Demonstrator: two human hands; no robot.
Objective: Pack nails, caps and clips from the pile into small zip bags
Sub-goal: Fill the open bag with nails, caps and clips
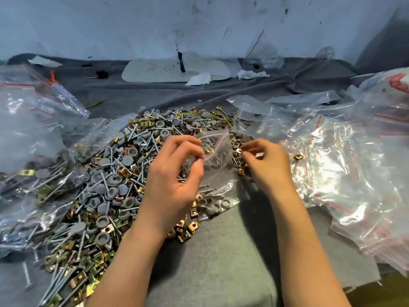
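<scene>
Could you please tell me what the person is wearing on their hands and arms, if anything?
Nothing worn shows. The left hand and right hand are bare, with no gloves, rings or plasters visible. Both forearms are uncovered down to the picture's lower edge, with no sleeve, watch or bracelet in view. The fingernails look short.

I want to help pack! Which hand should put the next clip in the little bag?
Probably the right hand: it is close beside the bag, and the left hand is busy pinching it.
</scene>
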